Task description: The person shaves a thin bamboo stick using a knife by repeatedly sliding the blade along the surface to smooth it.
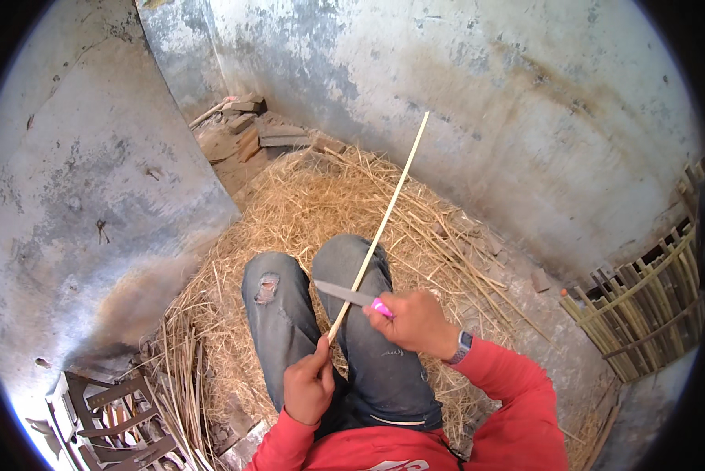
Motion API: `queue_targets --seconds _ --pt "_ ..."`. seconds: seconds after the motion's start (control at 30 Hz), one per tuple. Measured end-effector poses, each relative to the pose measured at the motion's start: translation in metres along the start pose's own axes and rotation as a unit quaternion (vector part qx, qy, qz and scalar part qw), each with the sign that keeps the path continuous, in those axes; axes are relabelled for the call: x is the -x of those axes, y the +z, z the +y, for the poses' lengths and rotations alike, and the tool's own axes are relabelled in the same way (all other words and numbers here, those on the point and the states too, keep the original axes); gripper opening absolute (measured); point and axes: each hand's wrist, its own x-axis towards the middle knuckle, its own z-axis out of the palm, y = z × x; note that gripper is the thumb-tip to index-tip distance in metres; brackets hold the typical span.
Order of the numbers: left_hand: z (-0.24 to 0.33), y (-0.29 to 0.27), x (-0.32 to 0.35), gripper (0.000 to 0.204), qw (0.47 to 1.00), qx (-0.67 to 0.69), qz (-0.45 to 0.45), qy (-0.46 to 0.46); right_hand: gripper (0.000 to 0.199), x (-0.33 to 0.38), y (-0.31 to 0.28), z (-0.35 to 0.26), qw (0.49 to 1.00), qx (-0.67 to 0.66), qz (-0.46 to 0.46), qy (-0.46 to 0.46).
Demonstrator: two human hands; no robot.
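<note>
A long, thin, pale strip [398, 190], which looks like split bamboo or cane, slants up and away over my right knee. Its near end is pinched between the thumb and fingers of my left hand [308, 384], low between my thighs. My right hand [419, 320] is wrapped round the pink handle of a knife [344, 293]. The grey blade points left and crosses the strip just above my left hand; whether it cuts in or only rests there I cannot tell. A watch sits on my right wrist.
Straw and shavings [289, 196] cover the floor round my legs. Long loose strips [183, 377] lie at the left, beside a dark slatted frame [120, 416]. Bricks [246, 125] are piled by the far wall. A fence-like panel of bound sticks [643, 306] leans at the right.
</note>
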Motion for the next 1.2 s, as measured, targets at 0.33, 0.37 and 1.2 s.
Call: queue_targets --seconds 0.33,0.37,1.2 --pt "-0.012 -0.021 0.039 0.047 0.999 -0.041 -0.011 0.001 0.047 -0.014 0.009 0.018 0.995 0.041 0.080 -0.035" --pt "-0.016 -0.026 0.050 0.047 0.999 -0.046 -0.012 -0.009 0.046 -0.023 0.003 0.031 0.993 0.052 0.106 -0.008" --pt "-0.004 -0.057 -0.070 0.037 0.977 0.199 -0.069 -0.014 0.022 -0.209 -0.125 -0.021 0.843 -0.494 0.210 -0.039"
